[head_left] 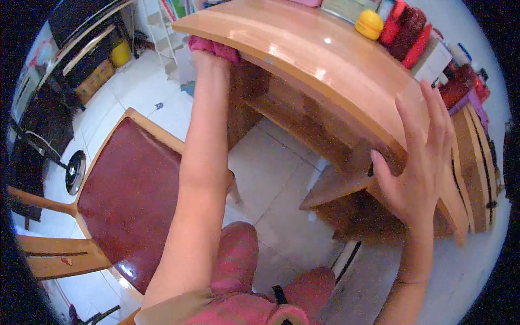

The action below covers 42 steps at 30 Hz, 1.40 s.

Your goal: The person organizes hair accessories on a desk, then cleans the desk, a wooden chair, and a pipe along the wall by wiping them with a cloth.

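Note:
My left arm stretches to the far left end of the wooden desk (303,46). There my left hand (208,58) holds a dark pink cloth (216,49) against the desk's edge, just below the top. The cloth and the desk hide the fingers. My right hand (420,162) is open at the right part of the desk's front edge, fingers stretched and thumb apart, with nothing in it. Whether its palm touches the wood I cannot tell. Beneath the top, the desk's open wooden frame and a lower cabinet part (368,214) show.
A wooden chair with a dark red seat (132,189) stands on the left. Along the desk's back are a yellow round object (369,24), several red items (406,32) and a white box (433,62). A white rack (162,40) stands beyond the desk, near a yellow bin (121,53).

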Available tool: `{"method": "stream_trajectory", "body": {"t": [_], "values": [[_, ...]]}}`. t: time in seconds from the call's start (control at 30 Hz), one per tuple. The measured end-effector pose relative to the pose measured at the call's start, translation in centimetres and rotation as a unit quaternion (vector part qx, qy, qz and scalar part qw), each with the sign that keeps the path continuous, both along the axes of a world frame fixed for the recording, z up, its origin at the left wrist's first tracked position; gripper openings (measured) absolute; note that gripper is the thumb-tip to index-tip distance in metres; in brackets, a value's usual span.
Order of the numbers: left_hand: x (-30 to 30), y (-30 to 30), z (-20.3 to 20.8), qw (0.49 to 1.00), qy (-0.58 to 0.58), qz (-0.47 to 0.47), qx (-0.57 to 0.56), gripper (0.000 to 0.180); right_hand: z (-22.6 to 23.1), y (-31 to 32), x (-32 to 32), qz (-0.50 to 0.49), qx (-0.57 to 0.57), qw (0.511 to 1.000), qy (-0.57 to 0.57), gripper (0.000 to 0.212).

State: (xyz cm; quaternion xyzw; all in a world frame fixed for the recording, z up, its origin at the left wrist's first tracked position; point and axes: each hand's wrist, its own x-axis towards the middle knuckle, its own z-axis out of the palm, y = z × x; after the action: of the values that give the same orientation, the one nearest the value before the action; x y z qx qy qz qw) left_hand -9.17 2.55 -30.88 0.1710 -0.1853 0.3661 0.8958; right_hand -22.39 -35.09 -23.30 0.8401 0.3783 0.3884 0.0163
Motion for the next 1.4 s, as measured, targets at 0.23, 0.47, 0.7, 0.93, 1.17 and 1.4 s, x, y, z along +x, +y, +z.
{"method": "stream_trajectory", "body": {"t": [0.23, 0.47, 0.7, 0.93, 1.17, 1.4], "values": [[-3.5, -17.9, -3.0, 0.994, 0.045, -0.072, -0.069, 0.060, 0.1, 0.0, 0.2, -0.014, -0.004, 1.000, -0.005, 0.073], [-8.1, -32.2, -4.3, 0.968, 0.058, -0.207, -0.126, 0.047, 0.5, -0.7, 0.2, 0.006, -0.003, 1.000, -0.011, 0.072], [-4.0, -21.8, -5.3, 0.986, 0.061, -0.082, -0.132, 0.054, 0.6, -0.8, -0.2, 0.039, 0.003, 0.999, -0.002, 0.070], [-8.1, -30.0, -4.5, 0.968, 0.072, -0.174, -0.164, 0.033, 0.5, -1.0, -0.2, 0.029, 0.015, 0.999, -0.015, 0.072], [-5.6, -22.3, -4.4, 0.989, 0.092, -0.069, -0.088, 0.043, 1.0, -0.5, -0.7, 0.033, 0.021, 0.999, -0.005, 0.073], [-7.3, -25.6, -6.1, 0.986, 0.031, -0.132, -0.093, 0.041, 0.4, -0.9, -1.3, 0.010, 0.023, 0.999, -0.020, 0.073]]}}
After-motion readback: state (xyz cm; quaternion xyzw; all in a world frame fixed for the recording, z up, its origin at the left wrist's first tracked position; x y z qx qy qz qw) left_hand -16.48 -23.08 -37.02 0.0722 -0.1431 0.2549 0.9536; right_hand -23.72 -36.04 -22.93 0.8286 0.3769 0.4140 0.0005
